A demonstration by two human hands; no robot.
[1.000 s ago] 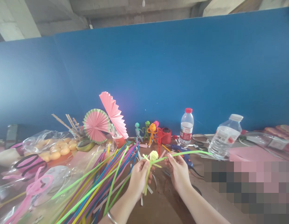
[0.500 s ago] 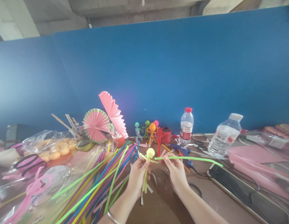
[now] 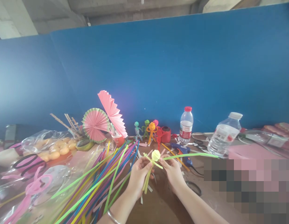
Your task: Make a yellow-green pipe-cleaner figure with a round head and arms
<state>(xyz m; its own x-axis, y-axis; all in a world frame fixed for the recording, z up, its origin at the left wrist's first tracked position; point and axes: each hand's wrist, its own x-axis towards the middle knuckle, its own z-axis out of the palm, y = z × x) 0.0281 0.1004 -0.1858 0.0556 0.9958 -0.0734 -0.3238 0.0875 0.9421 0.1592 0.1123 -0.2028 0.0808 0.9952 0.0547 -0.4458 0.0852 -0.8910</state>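
Observation:
My left hand (image 3: 140, 174) pinches a yellow pipe-cleaner figure (image 3: 156, 155) just below its coiled round head. Its short arms stick out to the sides, and its legs hang below my fingers. Close by on the right, my right hand (image 3: 173, 173) is closed on a long light-green pipe cleaner (image 3: 193, 155), which stretches off to the right. The fingertips of that hand are beside the figure's head; whether they touch it I cannot tell. Left of my hands lies a bundle of colourful pipe cleaners (image 3: 95, 183).
Several finished pipe-cleaner figures (image 3: 151, 128) stand behind my hands. A blue glue gun (image 3: 181, 151) and two water bottles (image 3: 186, 126) are to the right. Pink paper fans (image 3: 95, 124) and a plastic bag of orange balls (image 3: 62, 149) sit left. Pixel blocks hide the lower right.
My right hand has moved left, bringing the green pipe cleaner's near end up to the yellow figure. The figure has shifted slightly right. Pixel blocks now cover the lower right.

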